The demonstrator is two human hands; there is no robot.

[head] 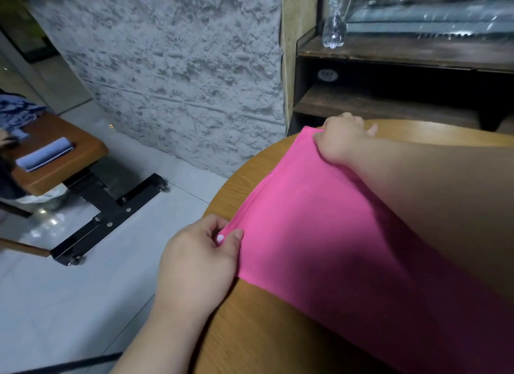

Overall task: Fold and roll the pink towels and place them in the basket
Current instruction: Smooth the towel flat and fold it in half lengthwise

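- Nearby: a clear plastic bottle [335, 26] stands on a dark wooden shelf [403, 52] behind the round table [250, 332]; a padded bench [64, 151] is at left. The right forearm hides the right side of the pink towel [319, 220].
- Left hand [200, 259] pinches the towel's near corner; right hand [342, 140] grips the far corner, fingers curled.
- Towel lies flat on the wood-grain tabletop, smooth, with a doubled left edge.

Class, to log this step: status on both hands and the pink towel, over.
Left hand pinches near corner of pink towel; right hand grips far corner. Towel spread on wooden table, not rolled. No basket in view.
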